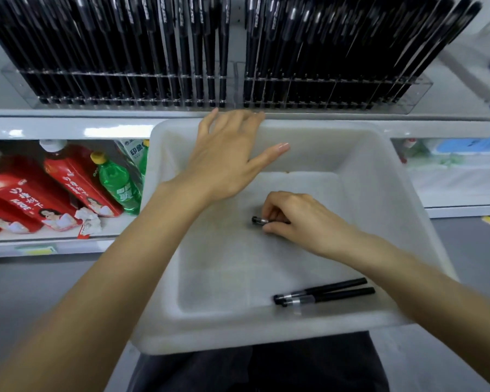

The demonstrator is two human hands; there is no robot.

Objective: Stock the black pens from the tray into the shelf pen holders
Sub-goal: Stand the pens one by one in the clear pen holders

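A white plastic tray (408, 210) sits in front of me below the shelf. My right hand (297, 219) is down inside it, fingers curled round a black pen (259, 220) whose clear tip pokes out to the left. Two more black pens (326, 294) lie side by side near the tray's front wall. My left hand (229, 157) rests with straight, spread fingers on the tray's far rim. Above, clear acrylic pen holders (408, 94) on the shelf are packed with several upright black pens (164, 43).
On a lower shelf to the left lie red juice cartons (26, 199) and a green bottle (119, 185). Blue and white packages (470, 142) sit at the right. The grey floor shows on both sides of the tray.
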